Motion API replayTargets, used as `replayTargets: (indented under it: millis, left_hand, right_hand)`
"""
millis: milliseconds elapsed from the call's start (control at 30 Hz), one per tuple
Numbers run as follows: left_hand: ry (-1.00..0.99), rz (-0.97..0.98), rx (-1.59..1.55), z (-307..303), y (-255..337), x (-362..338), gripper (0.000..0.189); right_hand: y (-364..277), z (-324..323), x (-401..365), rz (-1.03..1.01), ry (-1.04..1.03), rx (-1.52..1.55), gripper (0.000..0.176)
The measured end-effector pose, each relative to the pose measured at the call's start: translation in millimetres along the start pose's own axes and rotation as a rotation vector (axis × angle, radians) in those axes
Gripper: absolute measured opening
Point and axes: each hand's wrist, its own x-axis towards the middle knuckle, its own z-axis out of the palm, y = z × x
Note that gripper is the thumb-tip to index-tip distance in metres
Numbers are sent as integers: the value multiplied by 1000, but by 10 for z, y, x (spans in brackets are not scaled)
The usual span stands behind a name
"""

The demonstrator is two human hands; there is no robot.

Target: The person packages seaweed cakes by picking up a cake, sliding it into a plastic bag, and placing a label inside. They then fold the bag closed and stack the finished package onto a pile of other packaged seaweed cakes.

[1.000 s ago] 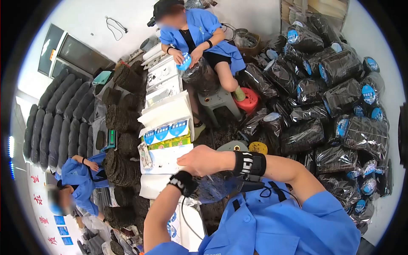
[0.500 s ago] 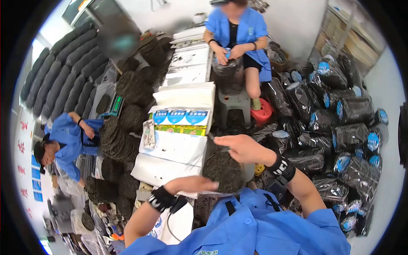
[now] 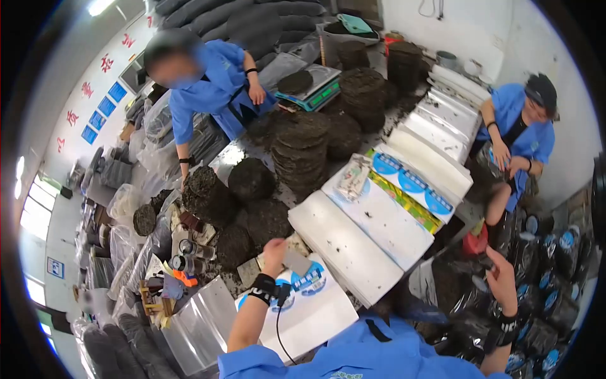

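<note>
My left hand (image 3: 274, 256) is closed at the front edge of the table, with a small flat grey card (image 3: 296, 263) at its fingertips. Under the card lie white sheets (image 3: 328, 309) printed with blue labels. On the right, my right hand (image 3: 502, 281) has its fingers curled at the edge of a clear plastic bag (image 3: 424, 281). A round dark pressed cake (image 3: 449, 278) sits inside that bag, close to my body. The fingertips of my right hand are partly hidden.
Stacks of dark round cakes (image 3: 300, 155) and a scale (image 3: 310, 95) stand across the table. White sheet piles (image 3: 344, 246) run along its middle. One co-worker (image 3: 211, 88) stands at the far left, another (image 3: 521, 126) sits at right. Packed bags (image 3: 536, 328) crowd the right floor.
My view has swung left. My left hand has moved from beside the cake to the small card on the table. My right hand has gone from pointing over the cake to the bag's edge.
</note>
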Motion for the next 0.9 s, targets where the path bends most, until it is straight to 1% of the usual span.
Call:
replayTargets:
  millis: [33,67,167,233,333,367,433,467,500,567,600,633,667,700,733,800,833,900]
  left_hand:
    - [-64,-110,-351,-326,-732,523,22]
    - [-89,-243,-693,-646,-1417,1024,27]
    - [188,-411,-581,-774,-1304,1244,33]
    - [290,-433,-670,-645,-1240,1435,42]
    - [447,-481,-789,-351,-993,1589,55]
    - [444,-385,-814,-283,-849,1538,61]
    - [473,-379,-761,-197,-821,1676,62]
    - [492,-366,-700,-259,-919,1661,62]
    - [514,-380,-695,-408,-880,1504,62]
    - [508,-308,-758,-647,-725,1264,60]
    - [586,-389,-758,-856,-903,1240,53]
    - [510,-262,-965,-1092,-929,1098,48]
    - [555,-177,-1075,-1313,-1079,1052,43]
    - [613,-220,-1038,-1547,-1011,904,45]
    - [713,-356,-889,-1746,-1023,824,52]
    - [724,-325,-675,-2008,-1808,966,63]
    - [728,-326,-674,-2019,-1877,929,63]
    - [849,-727,-168,-1982,-1888,948,67]
  right_hand:
    - [-29,-4,1,-14,5,-82,62]
    - [3,35,-11,21,21,-34,65]
    - [-12,133,-1,79,46,-34,67]
    - [-28,224,9,114,77,-51,68]
    - [-200,301,64,203,80,-92,69]
    - [-207,321,72,199,69,-101,69]
    - [-143,364,94,200,81,-134,69]
    - [-117,381,102,199,50,-133,69]
    - [-88,386,122,225,49,-123,68]
    - [-21,429,162,266,78,-76,68]
    - [-28,440,194,266,73,-77,68]
    - [-42,445,205,250,66,-114,68]
    - [-56,452,208,235,58,-152,68]
    - [-71,463,220,239,52,-155,68]
    - [-84,476,247,220,45,-183,68]
    - [-86,500,299,198,33,-210,69]
    - [-70,504,318,201,16,-217,68]
    - [-91,532,359,200,14,-225,68]
